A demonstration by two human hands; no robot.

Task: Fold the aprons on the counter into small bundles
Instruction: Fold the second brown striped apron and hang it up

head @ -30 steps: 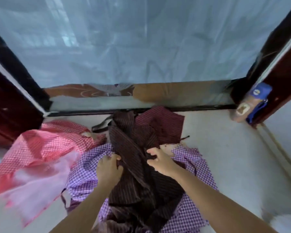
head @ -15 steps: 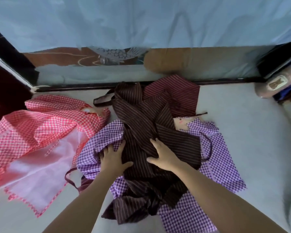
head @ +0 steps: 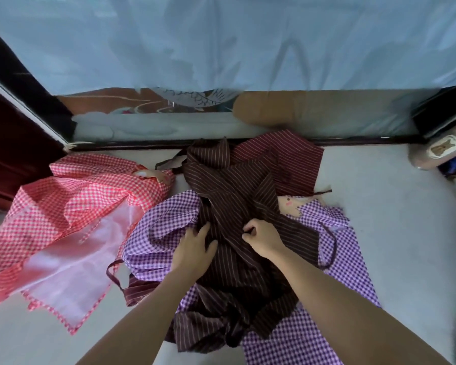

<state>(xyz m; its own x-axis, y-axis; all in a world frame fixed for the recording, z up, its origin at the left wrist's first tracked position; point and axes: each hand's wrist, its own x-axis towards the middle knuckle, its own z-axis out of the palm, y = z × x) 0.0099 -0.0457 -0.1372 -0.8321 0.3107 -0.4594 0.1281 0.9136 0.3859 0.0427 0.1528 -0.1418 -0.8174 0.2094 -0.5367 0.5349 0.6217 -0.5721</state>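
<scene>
Left hand (head: 194,250) flat on brown striped apron (head: 234,196); right hand (head: 264,239) pinching it.

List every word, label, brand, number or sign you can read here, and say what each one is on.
No words, numbers or brand names can be read.
The cream label on the pinkish object, far right: a brown figure only; any lettering is too blurred to read.
The face patch on the purple checked apron: a picture, no words.
The brown striped apron and red checked apron: patterns only.
</scene>
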